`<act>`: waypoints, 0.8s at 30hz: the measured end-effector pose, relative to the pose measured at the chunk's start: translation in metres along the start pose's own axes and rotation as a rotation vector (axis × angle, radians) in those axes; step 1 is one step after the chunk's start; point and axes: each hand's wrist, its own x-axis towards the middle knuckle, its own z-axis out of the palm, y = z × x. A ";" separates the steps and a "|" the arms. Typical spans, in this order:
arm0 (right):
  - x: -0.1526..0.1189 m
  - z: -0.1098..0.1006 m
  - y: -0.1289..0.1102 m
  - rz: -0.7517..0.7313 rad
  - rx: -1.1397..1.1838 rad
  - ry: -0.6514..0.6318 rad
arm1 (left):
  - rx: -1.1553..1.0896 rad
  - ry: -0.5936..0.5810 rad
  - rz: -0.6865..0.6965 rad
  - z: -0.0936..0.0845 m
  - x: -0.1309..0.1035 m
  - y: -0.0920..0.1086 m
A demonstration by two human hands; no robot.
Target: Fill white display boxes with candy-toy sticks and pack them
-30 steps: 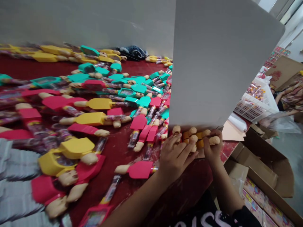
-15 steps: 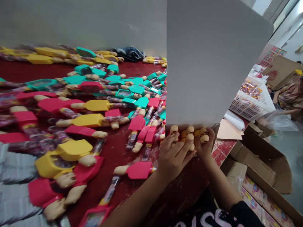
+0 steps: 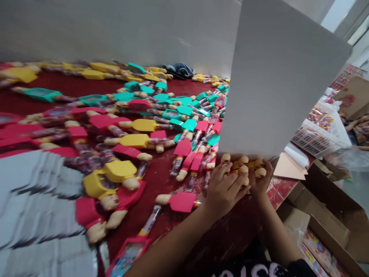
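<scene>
We likely align round-ended toys [image 3: 243,170] in grey-backed box [image 3: 276,84]; right hand [image 3: 261,181] clasps end one, left hand [image 3: 223,190] grip unclear; next needs even pressing.

Yellow-orange toys [image 3: 243,169], round beige ends showing, packed close together in box [image 3: 273,115], bodies mostly hidden. Box open, at edge of red counter [image 3: 281,188], tall plain grey flap [image 3: 288,69] upright behind toys.

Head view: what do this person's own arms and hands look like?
Both forearms are bare. The left hand and right hand wear no gloves; no watch or bracelet shows. A black sleeve shows on the right arm, and the black shirt bears pale lettering.
</scene>
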 end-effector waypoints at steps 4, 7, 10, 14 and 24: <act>-0.002 0.001 0.007 0.083 0.042 -0.005 | -0.011 -0.002 -0.022 -0.001 0.000 0.001; -0.003 0.003 0.011 0.125 0.049 0.005 | -0.017 0.008 -0.030 0.001 -0.001 0.002; -0.003 0.006 0.013 0.132 0.057 0.026 | -0.011 0.029 -0.022 0.004 -0.001 -0.001; -0.002 0.010 0.018 0.168 0.059 0.018 | 0.008 0.042 0.012 0.007 -0.002 -0.003; -0.021 -0.009 0.010 0.243 0.303 -0.089 | 0.006 0.020 -0.385 -0.042 0.000 -0.039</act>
